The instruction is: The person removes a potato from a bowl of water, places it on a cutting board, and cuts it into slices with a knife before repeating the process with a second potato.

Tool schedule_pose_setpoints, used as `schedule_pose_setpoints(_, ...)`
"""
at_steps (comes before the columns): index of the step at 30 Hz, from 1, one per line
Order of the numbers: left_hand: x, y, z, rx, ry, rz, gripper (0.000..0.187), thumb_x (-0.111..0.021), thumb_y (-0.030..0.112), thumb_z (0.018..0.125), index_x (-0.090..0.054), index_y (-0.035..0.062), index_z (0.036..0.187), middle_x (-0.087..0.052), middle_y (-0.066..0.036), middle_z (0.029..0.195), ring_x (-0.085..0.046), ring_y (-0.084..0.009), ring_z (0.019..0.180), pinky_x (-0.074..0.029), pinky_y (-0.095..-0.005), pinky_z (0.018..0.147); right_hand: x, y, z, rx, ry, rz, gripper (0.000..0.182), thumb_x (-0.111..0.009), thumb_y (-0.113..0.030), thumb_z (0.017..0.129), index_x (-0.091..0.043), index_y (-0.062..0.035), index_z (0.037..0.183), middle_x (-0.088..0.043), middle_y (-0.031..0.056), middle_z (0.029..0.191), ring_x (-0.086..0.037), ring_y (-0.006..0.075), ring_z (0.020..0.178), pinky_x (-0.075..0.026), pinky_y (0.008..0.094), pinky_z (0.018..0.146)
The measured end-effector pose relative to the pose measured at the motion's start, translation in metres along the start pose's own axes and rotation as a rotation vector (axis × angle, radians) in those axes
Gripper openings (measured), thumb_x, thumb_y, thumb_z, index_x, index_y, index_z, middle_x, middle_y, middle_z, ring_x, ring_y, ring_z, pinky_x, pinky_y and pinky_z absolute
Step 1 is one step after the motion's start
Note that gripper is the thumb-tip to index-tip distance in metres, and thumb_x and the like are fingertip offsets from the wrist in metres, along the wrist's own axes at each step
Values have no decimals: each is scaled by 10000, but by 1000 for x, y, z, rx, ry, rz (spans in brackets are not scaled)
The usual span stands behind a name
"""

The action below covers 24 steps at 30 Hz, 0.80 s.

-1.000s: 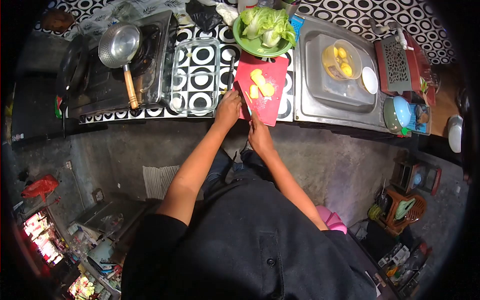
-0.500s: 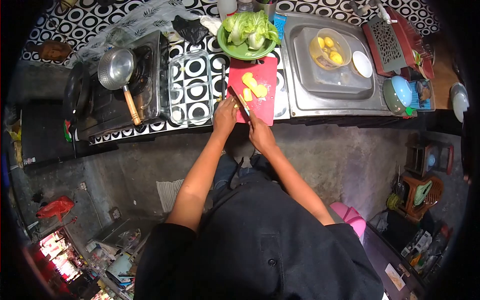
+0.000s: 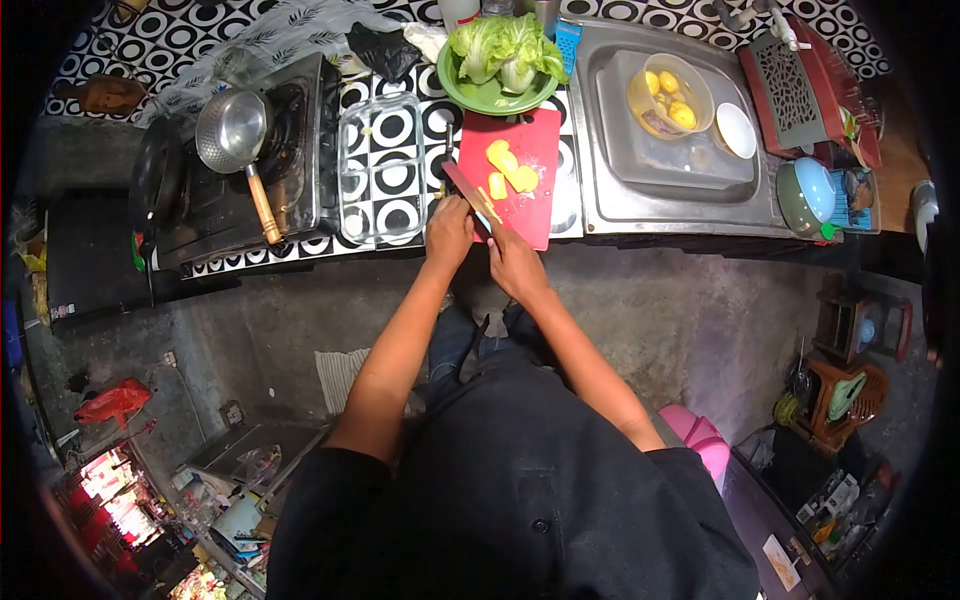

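My right hand (image 3: 517, 266) is closed around the handle of a knife (image 3: 464, 186). The blade points up and left across the left edge of a red cutting board (image 3: 538, 212). My left hand (image 3: 449, 232) is at the board's lower left corner, fingers bent and close under the blade. What those fingers hold, if anything, is hidden. Yellow potato pieces (image 3: 522, 178) lie on the board beyond the knife, with a small slice (image 3: 497, 186) by the blade.
Behind the board, a green plate (image 3: 495, 104) carries leafy greens (image 3: 520, 62). A glass dish (image 3: 381, 170) and a stove with a saucepan (image 3: 232, 130) are to the left. At right, the sink (image 3: 600, 195) area holds a bowl of peeled potatoes (image 3: 672, 97) and a white dish (image 3: 736, 131).
The knife has turned so its blade angles further left, over the board's edge. My right hand has shifted slightly left and down. The potato pieces stay in place on the board.
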State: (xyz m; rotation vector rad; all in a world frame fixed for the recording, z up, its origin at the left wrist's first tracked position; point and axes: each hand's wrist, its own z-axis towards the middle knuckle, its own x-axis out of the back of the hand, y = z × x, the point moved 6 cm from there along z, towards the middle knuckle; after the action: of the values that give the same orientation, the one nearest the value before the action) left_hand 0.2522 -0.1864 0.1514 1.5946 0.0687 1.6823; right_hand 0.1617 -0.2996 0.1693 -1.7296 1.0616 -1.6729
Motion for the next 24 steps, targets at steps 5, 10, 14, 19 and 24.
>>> schedule_pose_setpoints(5,-1,-1,-1,-15,20,0,191,-651,-23,749,-591,7,928,-605,-164,944,-598,-385,1014,-513,-477,843,-8,7,7,30,37,61,412,-516,-103,981,-504,2,1379,-635,311,1047,-612,474,982,-477,522,876)
schedule_pose_setpoints(10,-4,-5,-4,7,5,-18,259,-680,24,770,-614,11,1020,-628,-175,1080,-591,-387,1094,-511,-471,904,-10,6,14,68,90,143,385,-518,-94,979,-553,18,1346,-654,303,1032,-634,460,966,-491,479,868)
schedule_pose_setpoints(14,-4,-7,-6,-7,63,-58,336,-707,71,806,-622,22,1128,-603,-192,1264,-565,-396,1190,-489,-475,976,-3,6,21,-45,30,293,383,-503,-85,971,-555,20,1336,-651,307,994,-643,451,939,-500,474,849)
schedule_pose_setpoints(19,16,4,-5,95,208,-97,315,-698,70,862,-620,-1,1158,-588,-183,1262,-592,-364,1106,-507,-404,941,17,0,26,-162,-17,346,386,-507,-92,983,-576,2,1351,-659,201,819,-667,282,749,-518,381,752)
schedule_pose_setpoints(24,-23,-10,5,562,113,-1050,276,-547,88,1022,-535,-16,1278,-659,-118,1115,-639,-209,1032,-533,-355,909,20,21,26,-223,-33,656,373,-531,-129,1005,-591,-5,1352,-625,51,753,-561,117,645,-463,275,613)
